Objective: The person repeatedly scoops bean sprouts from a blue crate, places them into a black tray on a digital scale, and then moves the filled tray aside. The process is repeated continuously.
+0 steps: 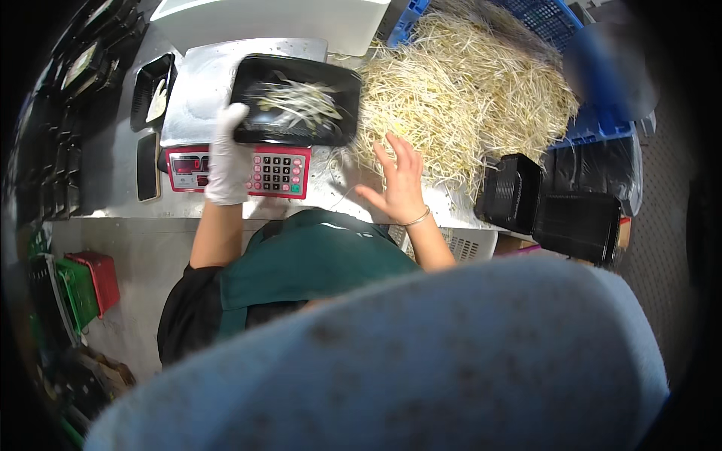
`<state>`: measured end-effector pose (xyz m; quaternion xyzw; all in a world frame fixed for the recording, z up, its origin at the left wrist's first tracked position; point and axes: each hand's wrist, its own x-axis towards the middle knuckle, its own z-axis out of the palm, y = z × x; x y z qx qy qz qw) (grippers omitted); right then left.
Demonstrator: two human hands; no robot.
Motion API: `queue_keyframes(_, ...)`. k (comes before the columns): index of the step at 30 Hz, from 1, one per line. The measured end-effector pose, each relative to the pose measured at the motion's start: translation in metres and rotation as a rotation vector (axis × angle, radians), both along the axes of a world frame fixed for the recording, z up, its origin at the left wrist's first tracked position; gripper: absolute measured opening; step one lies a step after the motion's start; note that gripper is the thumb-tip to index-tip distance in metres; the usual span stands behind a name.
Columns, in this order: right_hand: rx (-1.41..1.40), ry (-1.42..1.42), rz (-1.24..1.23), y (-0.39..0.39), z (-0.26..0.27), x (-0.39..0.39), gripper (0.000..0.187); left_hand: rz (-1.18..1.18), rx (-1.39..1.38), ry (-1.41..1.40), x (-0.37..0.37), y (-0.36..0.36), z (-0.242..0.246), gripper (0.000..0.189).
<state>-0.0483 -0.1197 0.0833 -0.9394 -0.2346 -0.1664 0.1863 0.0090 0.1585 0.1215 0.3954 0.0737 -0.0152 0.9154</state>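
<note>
My left hand (230, 155), in a white glove, grips the left edge of a black plastic tray (260, 135). A small amount of bean sprouts (302, 103) lies in the tray, blurred by motion. The tray is over the right part of the steel pan of a digital scale (304, 172) with a red front panel and keypad. My right hand (400, 183), bare with a metal bangle at the wrist, holds nothing and has its fingers spread. It is at the near left edge of a large heap of bean sprouts (445, 101), right of the tray.
Stacked empty black trays (578, 225) stand at the right table edge. A small black tray (152, 93) with a pale item and a phone-like dark object (148, 167) lie left of the scale. A white tub (271, 20) stands behind it; blue crates (541, 20) border the heap.
</note>
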Motion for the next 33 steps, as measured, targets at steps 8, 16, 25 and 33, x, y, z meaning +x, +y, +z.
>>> queue_keyframes(8,-0.312,0.052,-0.042,0.036,-0.079,0.068,0.074,0.243,-0.023,-0.012,-0.017,0.039,-0.024,0.039)
queue_keyframes(16,-0.377,0.264,-0.149,0.001,-0.057,0.120,0.028,0.321,-0.042,0.054,-0.025,0.049,-0.023,0.037)
queue_keyframes(25,-0.481,0.126,0.129,0.023,0.125,0.112,0.029,-0.013,0.645,-0.136,0.015,-0.025,0.029,0.065)
queue_keyframes(33,-0.154,0.288,0.571,0.120,0.096,0.121,0.077,0.086,0.227,-0.118,0.002,0.003,-0.038,0.047)
